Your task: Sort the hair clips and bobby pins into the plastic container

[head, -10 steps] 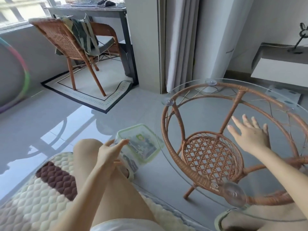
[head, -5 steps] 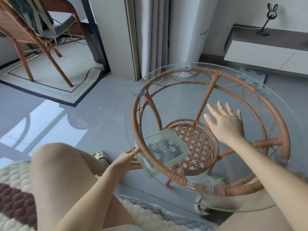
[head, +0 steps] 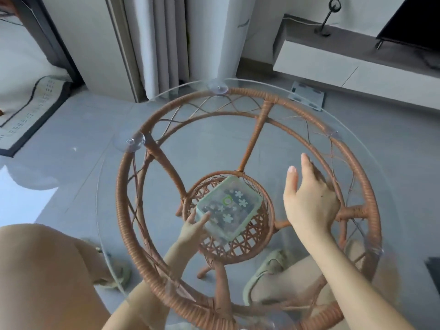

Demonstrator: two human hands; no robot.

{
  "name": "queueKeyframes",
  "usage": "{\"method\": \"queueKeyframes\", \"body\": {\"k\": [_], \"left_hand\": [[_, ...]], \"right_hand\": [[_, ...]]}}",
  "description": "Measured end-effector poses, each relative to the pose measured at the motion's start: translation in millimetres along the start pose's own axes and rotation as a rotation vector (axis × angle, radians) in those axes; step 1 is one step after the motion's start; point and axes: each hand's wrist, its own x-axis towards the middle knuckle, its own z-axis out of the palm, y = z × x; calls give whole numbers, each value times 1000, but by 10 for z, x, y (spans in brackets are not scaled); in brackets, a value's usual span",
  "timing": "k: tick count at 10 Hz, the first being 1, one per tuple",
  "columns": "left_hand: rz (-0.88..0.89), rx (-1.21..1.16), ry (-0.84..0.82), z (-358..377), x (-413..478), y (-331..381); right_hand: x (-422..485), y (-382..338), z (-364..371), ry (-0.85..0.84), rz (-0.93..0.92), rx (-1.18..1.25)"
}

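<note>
One view, head camera, looking down through a round glass worktop (head: 209,144) carried on a rattan frame (head: 123,186).

Plastic container (head: 229,208): it sat below the glass, over the round woven shelf (head: 238,248) at the frame's centre, turned with one corner toward the person. Whether its base touched the shelf could not be told. The green-rimmed lid (head: 240,194) was on, printed with white flowers.

Left hand (head: 194,226): under the glass, reaching in beneath the frame's near ring, it held the container at its near-left corner. The thumb lay on the lid's edge; the other fingers were hidden below the box.

Right hand (head: 309,201): above the glass, to the right of the container and apart from it. Its palm faced down, fingers straight, thumb spread, holding nothing. Contact with the glass could not be settled.

Hidden or unclear:
- Contents showed only as dark shapes through the lid; clips and pins could not be told apart.
- The rattan ring crossed the left forearm.
- The lower edge cut off both arms.
- Blur softened the right fingertips.

Two suction cups (head: 216,88) were plain between glass and frame. A bare knee (head: 47,270) filled the lower left. A sandal (head: 266,265) showed on the floor (head: 71,120) through the glass.
</note>
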Motion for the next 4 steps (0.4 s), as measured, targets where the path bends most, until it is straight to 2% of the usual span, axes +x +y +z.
{"method": "queueKeyframes", "body": {"k": [1,2,4], "left_hand": [[-14,-22,-114,45,77,17],[-28,-36,-137,-44,100,-6],[-80,-117,-25,-138,-169,253]], "right_hand": [[17,-26,35,-22,-52,-103],[15,-32,54,-50,-70,-138],[21,-16,72,-113,-42,-131]]}}
